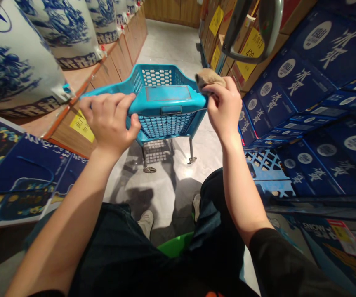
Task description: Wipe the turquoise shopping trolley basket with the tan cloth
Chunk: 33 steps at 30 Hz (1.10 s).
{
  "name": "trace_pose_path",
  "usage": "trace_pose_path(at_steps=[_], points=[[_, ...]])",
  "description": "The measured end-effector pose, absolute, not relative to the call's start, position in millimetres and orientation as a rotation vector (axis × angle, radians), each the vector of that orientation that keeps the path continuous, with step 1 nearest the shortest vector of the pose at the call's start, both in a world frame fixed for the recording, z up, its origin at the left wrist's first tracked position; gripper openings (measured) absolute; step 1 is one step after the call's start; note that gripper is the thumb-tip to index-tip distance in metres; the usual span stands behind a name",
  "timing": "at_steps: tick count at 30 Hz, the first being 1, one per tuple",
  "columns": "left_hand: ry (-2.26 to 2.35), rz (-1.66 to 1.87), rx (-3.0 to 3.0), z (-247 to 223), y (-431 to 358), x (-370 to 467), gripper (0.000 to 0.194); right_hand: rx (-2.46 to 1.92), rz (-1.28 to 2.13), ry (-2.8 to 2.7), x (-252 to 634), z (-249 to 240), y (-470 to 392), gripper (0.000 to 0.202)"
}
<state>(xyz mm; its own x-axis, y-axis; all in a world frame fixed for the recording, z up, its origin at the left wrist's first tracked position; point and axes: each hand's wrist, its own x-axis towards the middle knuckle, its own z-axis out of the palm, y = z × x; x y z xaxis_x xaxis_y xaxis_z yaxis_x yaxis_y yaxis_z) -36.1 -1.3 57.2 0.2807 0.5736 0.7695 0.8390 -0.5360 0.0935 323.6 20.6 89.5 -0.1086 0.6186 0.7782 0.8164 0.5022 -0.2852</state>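
Note:
A blue plastic shopping cart (168,108) stands upright in front of me on small casters. Its basket has honeycomb openings, and a flat panel sits at the middle of the handle. My left hand (109,119) is closed over the left part of the handle, thumb underneath. Pinched in my right hand (226,106) is a crumpled tan cloth (209,78), which lies against the handle's right end. The fingertips of that hand are partly hidden by the cloth and the thumb.
Large blue-and-white jars (63,31) line a wooden counter on the left. Stacked blue boxes (307,62) rise on the right, with a blue plastic crate (267,169) below. A grey looped handle (252,57) juts in at upper right. Something green (176,244) is under me.

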Motion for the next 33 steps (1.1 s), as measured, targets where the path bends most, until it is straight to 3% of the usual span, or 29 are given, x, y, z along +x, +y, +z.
trace_pose_path(at_steps=[4,11,17,25,33], points=[[-1.388,-1.184,-2.239,61.8,-6.7,-28.5,0.058,-1.203,-0.245,-1.684,349.4,88.0,29.5,0.025],[-1.532,-1.271,-2.231,70.4,-14.6,-25.9,0.057,-1.184,-0.204,-1.859,302.5,91.3,9.2,0.028],[-1.532,-1.222,-2.271,72.7,-14.9,-26.3,0.057,-1.227,-0.259,-1.709,346.4,86.4,25.4,0.022],[-1.535,-1.285,-2.270,71.6,-14.8,-24.9,0.060,-1.040,-0.244,-1.884,296.4,89.2,2.7,0.046],[-1.572,-1.253,-2.285,72.4,-14.6,-21.0,0.060,-1.111,-0.221,-1.800,316.0,77.9,14.8,0.041]])
